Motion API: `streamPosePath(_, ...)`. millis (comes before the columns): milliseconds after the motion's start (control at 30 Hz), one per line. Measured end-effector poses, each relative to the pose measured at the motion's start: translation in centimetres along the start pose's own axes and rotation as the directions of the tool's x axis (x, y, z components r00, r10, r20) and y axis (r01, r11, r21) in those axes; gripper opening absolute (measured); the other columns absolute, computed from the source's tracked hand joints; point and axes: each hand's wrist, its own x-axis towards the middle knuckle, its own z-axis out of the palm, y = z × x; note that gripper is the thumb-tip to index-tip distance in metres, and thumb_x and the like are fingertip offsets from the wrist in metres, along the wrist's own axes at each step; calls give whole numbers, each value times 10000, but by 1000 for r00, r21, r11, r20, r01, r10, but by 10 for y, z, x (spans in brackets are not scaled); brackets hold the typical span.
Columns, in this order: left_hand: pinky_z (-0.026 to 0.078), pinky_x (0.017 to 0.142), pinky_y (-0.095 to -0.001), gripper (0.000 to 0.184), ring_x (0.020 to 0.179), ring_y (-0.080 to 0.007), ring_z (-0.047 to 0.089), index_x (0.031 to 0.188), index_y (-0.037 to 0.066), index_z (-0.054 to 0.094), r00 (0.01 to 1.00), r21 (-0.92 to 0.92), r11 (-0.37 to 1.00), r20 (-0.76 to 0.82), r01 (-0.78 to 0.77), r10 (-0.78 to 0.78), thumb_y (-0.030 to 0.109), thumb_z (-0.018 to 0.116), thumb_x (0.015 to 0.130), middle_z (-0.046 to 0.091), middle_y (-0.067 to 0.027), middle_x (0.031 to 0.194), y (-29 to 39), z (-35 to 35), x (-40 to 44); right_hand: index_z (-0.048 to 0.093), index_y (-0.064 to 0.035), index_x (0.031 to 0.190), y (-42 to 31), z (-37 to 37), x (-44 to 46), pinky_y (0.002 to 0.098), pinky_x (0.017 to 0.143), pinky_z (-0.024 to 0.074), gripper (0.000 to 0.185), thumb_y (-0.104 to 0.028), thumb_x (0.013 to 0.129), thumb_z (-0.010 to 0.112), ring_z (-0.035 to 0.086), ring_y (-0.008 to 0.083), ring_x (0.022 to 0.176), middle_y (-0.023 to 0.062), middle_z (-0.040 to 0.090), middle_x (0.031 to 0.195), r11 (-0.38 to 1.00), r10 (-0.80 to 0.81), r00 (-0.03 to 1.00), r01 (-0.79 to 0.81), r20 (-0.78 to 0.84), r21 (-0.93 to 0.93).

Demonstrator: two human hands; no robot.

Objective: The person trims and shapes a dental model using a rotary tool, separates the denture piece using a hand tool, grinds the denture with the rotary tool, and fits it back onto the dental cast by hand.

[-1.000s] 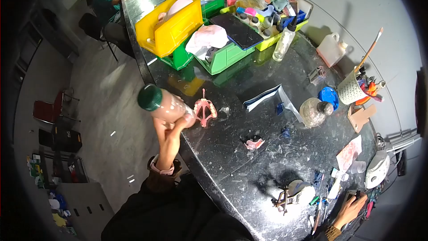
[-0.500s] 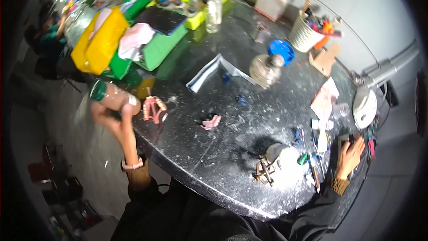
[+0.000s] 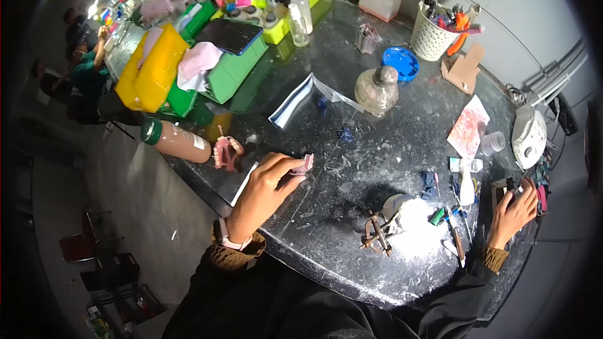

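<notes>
My left hand is over the table's left part, its thumb and fingertips closed on a small pink denture piece; the fingers hide part of it. Left of that hand stands a pink denture model with teeth. A brownish-pink bottle with a green cap is at the table edge, apart from the hand. At the far right my right hand has its fingers curled over a dark boxy thing. Something small and shiny shows at those fingertips, too hidden to name.
A brass-coloured articulator stands by a brightly lit white patch. Knives and small tools lie to its right. A glass jar, blue lid, folded strip and green box are farther back. Other people sit at left.
My left hand has let go of the bottle, moved right and closed on the pink denture piece. My right hand stays at the boxy thing, its fingers more curled. The view has shifted slightly.
</notes>
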Motion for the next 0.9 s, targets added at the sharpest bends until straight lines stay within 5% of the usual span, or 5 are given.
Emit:
streamPosePath(233,504,757,-280,223,862,-183,653,961,-12,649,999,-591,805,-18,-46,43,-45,691,744,668,-112,947,39,-2,-12,568,-17,1022,-43,-70,9,413,920,345,246,-47,787,504,496,311,1061,141,548,1131,879,-112,985,159,-131,450)
streamPosePath(367,524,765,-291,200,881,-198,654,928,-8,664,977,-761,634,-1,-140,215,-46,702,735,669,-123,963,72,5,-9,610,-7,983,-95,-155,13,404,817,458,258,-76,739,656,572,316,961,161,587,1026,288,-518,854,139,32,947)
streamPosePath(700,468,858,-278,119,965,-144,579,912,-36,608,759,-835,249,550,491,347,3,671,818,591,-84,1009,100,19,-21,684,-64,785,-123,-165,6,303,600,485,156,-9,652,744,638,202,669,43,670,751,-50,-680,709,209,-186,977)
streamPosePath(800,430,737,-265,211,817,-107,510,780,-4,542,722,-827,337,559,450,407,149,584,919,556,-25,891,101,27,-26,580,37,1090,-102,-154,-2,376,735,503,291,-96,833,612,618,319,883,213,610,1015,-101,-800,542,300,-257,949)
streamPosePath(900,456,746,-273,200,847,-135,558,1012,-11,564,763,-841,316,534,438,365,116,635,874,594,-34,924,106,34,-34,595,8,1017,-112,-145,-5,379,718,508,236,28,781,600,622,325,800,185,625,911,-173,-702,629,304,-333,937)
